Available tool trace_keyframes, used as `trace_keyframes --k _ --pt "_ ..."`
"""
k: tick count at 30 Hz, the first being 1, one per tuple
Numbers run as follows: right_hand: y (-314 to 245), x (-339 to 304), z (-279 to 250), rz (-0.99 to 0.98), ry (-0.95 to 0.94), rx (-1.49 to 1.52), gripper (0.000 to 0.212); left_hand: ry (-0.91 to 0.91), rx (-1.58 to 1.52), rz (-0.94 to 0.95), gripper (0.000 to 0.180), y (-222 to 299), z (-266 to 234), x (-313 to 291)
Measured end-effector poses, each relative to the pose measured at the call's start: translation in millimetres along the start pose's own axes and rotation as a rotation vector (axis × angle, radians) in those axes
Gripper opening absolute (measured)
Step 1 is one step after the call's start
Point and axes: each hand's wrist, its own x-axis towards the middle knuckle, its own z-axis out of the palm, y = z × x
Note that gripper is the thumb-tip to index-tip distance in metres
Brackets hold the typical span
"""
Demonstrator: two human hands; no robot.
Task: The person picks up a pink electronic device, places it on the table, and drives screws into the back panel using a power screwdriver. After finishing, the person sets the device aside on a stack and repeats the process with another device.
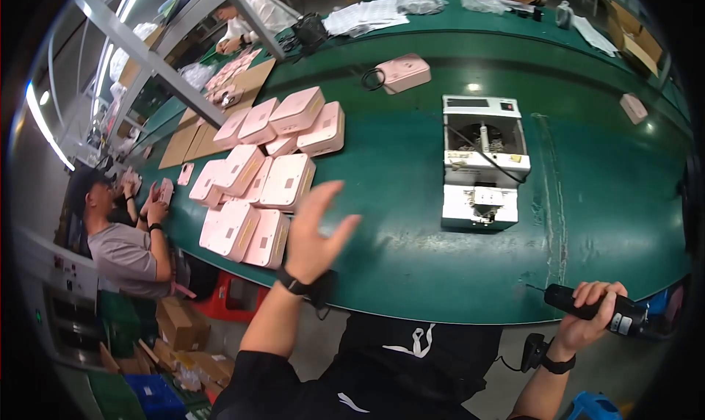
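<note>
My left hand (312, 236), slightly blurred, hovers with fingers and thumb apart beside a group of pale pink square boxy units (288, 179). Nothing is in it. Closest to it is the front pink unit (266, 239); whether they touch I cannot tell. At the table's right front edge, my right hand (591, 317) is wrapped round a black electric screwdriver (562, 299), its thin bit pointing left. A white screw feeder (481, 169) with an open top and a dark cable stands right of centre on the green table (389, 262).
Another pink unit (405, 73) with a black cable coil lies farther back, and a small pink piece (633, 109) at the far right. Cardboard sheets (187, 142) lie behind the group. A person in a grey shirt (132, 255) sits at the left; others work at the far tables.
</note>
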Motion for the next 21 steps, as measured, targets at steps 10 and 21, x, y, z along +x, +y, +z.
trace_keyframes --k 10,21 --pt "12 33 11 0.096 -0.062 -0.048 0.012 0.183 0.813 -0.482 0.068 -103 -150 -91" --pt "11 15 43 0.069 -0.007 -0.005 0.012 -0.275 0.163 0.201 0.070 7 -54 -38"
